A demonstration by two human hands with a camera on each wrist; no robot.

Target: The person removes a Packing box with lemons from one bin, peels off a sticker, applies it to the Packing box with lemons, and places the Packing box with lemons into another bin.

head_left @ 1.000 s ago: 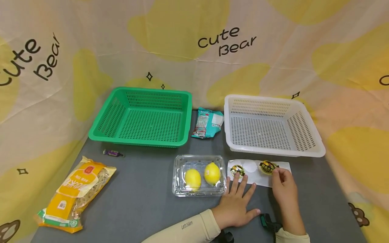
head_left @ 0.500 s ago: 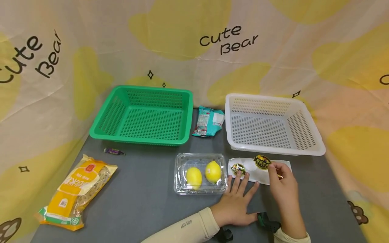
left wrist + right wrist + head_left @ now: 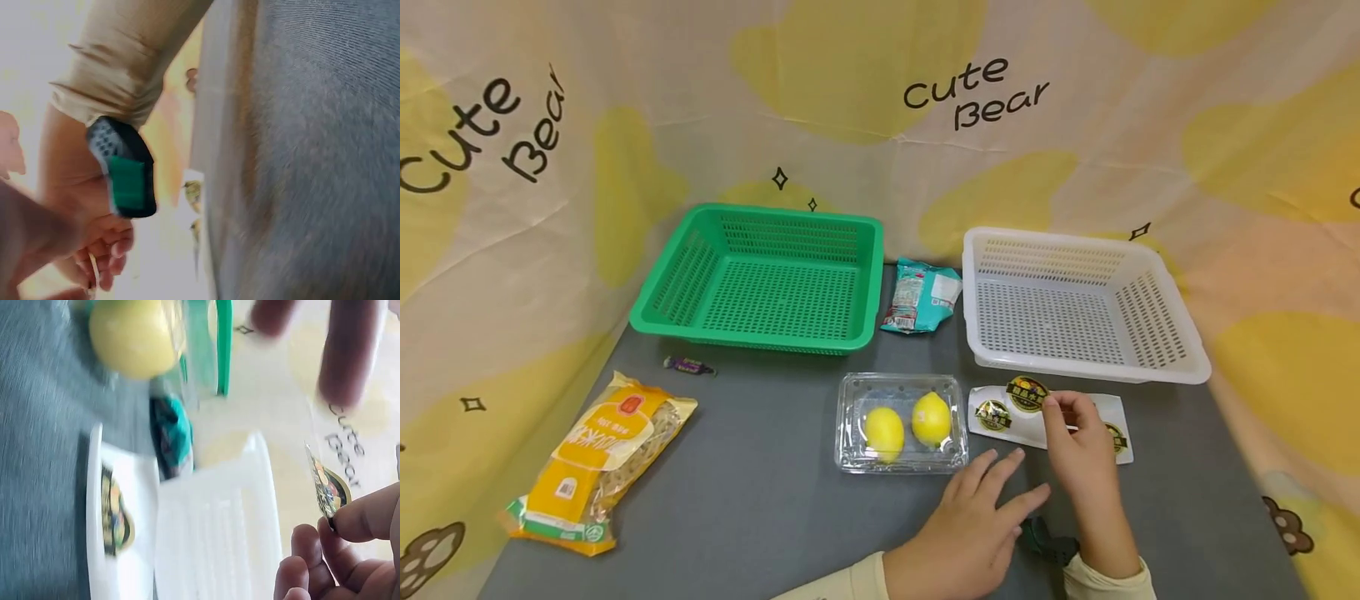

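My right hand (image 3: pixel 1082 450) pinches a round black-and-gold sticker (image 3: pixel 1026 393) between thumb and forefinger, held above a white sticker sheet (image 3: pixel 1030 429). In the right wrist view the sticker (image 3: pixel 330 490) stands on edge at the fingertips. More such stickers lie on the sheet, one near its left end (image 3: pixel 994 415). My left hand (image 3: pixel 966 521) is raised off the sheet, fingers extended and apart, just in front of a clear plastic box (image 3: pixel 902 465). Two lemons (image 3: pixel 883 433) show through that box. In the left wrist view, blur hides the left fingers.
A green basket (image 3: pixel 760 340) and a white basket (image 3: pixel 1086 367) stand at the back, with a teal snack packet (image 3: pixel 922 296) between them. At the left lie a small purple-wrapped candy (image 3: pixel 688 365) and an orange food bag (image 3: pixel 598 462). Patterned cloth hangs behind.
My right hand has lifted the sticker away from the sheet and moved it left. My left hand has come off the sheet and drawn back toward me.
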